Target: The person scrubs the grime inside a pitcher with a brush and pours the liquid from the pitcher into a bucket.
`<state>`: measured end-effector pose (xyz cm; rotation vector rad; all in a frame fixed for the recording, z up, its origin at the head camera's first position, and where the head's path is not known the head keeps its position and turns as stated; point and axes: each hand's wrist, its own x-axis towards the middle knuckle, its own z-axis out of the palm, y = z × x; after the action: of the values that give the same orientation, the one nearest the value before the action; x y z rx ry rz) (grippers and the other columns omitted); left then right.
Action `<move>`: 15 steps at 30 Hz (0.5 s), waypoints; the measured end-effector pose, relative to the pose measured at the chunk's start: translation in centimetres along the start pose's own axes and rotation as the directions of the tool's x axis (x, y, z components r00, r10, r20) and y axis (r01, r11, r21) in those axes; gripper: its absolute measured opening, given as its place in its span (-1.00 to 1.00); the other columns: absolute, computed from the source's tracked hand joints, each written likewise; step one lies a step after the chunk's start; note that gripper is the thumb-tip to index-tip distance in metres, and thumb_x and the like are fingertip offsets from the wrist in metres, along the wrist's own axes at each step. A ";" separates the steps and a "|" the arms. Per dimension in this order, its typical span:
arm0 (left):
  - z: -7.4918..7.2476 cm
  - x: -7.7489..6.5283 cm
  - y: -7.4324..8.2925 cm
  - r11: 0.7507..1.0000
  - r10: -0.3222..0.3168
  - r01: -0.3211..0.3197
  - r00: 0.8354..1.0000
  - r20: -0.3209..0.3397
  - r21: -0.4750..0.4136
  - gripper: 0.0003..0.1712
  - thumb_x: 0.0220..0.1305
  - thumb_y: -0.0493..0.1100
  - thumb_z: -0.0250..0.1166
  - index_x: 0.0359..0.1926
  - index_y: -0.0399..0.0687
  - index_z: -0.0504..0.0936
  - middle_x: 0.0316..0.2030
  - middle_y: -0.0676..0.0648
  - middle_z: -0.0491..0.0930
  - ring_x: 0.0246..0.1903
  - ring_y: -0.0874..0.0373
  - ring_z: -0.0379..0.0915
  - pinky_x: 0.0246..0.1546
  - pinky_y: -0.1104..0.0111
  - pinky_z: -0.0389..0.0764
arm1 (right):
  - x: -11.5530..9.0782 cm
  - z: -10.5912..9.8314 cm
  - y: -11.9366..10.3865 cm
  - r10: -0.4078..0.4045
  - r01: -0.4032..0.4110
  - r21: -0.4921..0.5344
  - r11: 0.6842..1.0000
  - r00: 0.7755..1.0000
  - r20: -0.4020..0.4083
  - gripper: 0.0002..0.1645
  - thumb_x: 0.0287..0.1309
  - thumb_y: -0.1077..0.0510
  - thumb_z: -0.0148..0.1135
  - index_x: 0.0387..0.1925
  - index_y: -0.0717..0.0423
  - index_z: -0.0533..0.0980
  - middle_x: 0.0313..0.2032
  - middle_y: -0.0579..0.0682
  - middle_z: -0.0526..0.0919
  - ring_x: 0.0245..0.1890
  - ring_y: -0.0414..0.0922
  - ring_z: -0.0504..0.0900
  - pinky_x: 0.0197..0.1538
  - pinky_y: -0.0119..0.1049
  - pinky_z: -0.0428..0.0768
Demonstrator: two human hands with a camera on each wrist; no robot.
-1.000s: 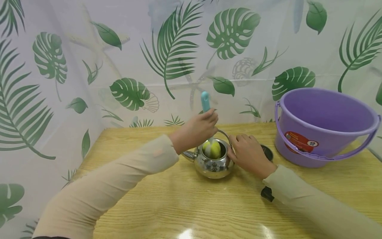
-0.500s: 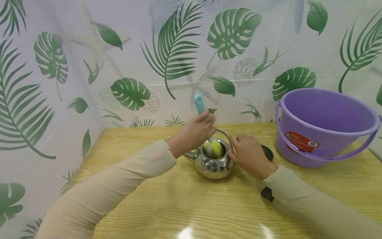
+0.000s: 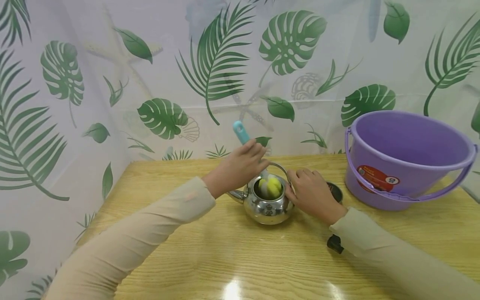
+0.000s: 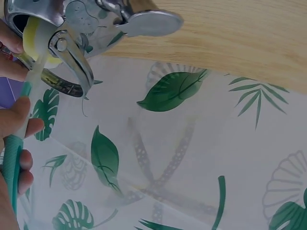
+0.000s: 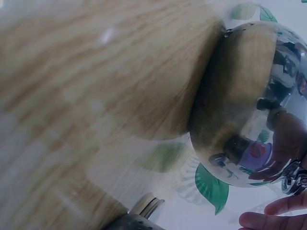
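Observation:
My left hand [image 3: 240, 166] grips a sponge bottle brush [image 3: 241, 132] by its turquoise handle, which leans to the left. Its yellow and white sponge head [image 3: 271, 187] sits inside the mouth of a shiny steel teapot [image 3: 268, 210]. The teapot stands upright on the table, spout to the left. On its right side my right hand [image 3: 313, 193] holds it by the rim and the foot of the raised handle, thumb against the body. In the left wrist view the brush's pale neck [image 4: 34, 76] runs past the teapot's metal handle [image 4: 72, 62].
A large purple bucket [image 3: 397, 179] with its handle hanging down stands at the right back. A dark perforated round piece [image 3: 335, 191] lies behind my right wrist, and a small black piece [image 3: 335, 243] lies under the forearm. Leaf-patterned cloth [image 3: 210, 83] hangs behind the wooden table [image 3: 195, 258].
The brush handle has tipped steadily to the left, from nearly upright, with my left hand moving left and slightly down. The sponge stays in the teapot; my right hand holds still.

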<state>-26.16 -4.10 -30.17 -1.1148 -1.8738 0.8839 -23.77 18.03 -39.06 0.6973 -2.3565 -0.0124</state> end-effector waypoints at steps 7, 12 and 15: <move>0.7 -0.3 -0.2 0.999 0.006 -0.006 1.000 -0.002 -0.054 -0.60 0.17 0.24 0.18 -0.07 0.18 0.49 -0.03 0.06 0.55 0.02 0.13 0.35 0.19 0.27 0.14 | 0.0 0.0 0.0 0.005 -0.005 0.021 1.000 1.000 0.007 -0.81 0.07 0.14 0.15 -0.40 0.22 0.44 -0.62 0.08 0.52 -0.59 -0.01 0.51 -0.54 -0.18 0.41; 0.7 -0.3 -0.3 0.996 0.027 -0.026 1.000 0.010 -0.088 -0.62 0.20 0.21 0.18 -0.04 0.18 0.49 0.01 0.05 0.55 0.04 0.13 0.35 0.23 0.27 0.17 | 0.0 -0.1 0.0 0.009 -0.010 0.031 0.999 1.000 0.015 -0.81 0.08 0.13 0.12 -0.40 0.21 0.44 -0.62 0.07 0.51 -0.60 -0.02 0.50 -0.54 -0.18 0.41; 0.6 -0.2 -0.5 0.994 0.038 -0.037 0.999 0.011 -0.107 -0.65 0.22 0.19 0.16 -0.06 0.18 0.50 0.00 0.06 0.55 0.03 0.13 0.35 0.22 0.27 0.18 | 0.0 -0.2 -0.1 0.013 -0.014 0.032 0.999 1.000 0.020 -0.81 0.08 0.12 0.13 -0.40 0.21 0.44 -0.61 0.07 0.51 -0.59 -0.02 0.50 -0.53 -0.17 0.42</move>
<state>-26.75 -4.56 -30.09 -1.2154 -1.9352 0.8214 -23.65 18.00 -38.94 0.6996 -2.3845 0.0242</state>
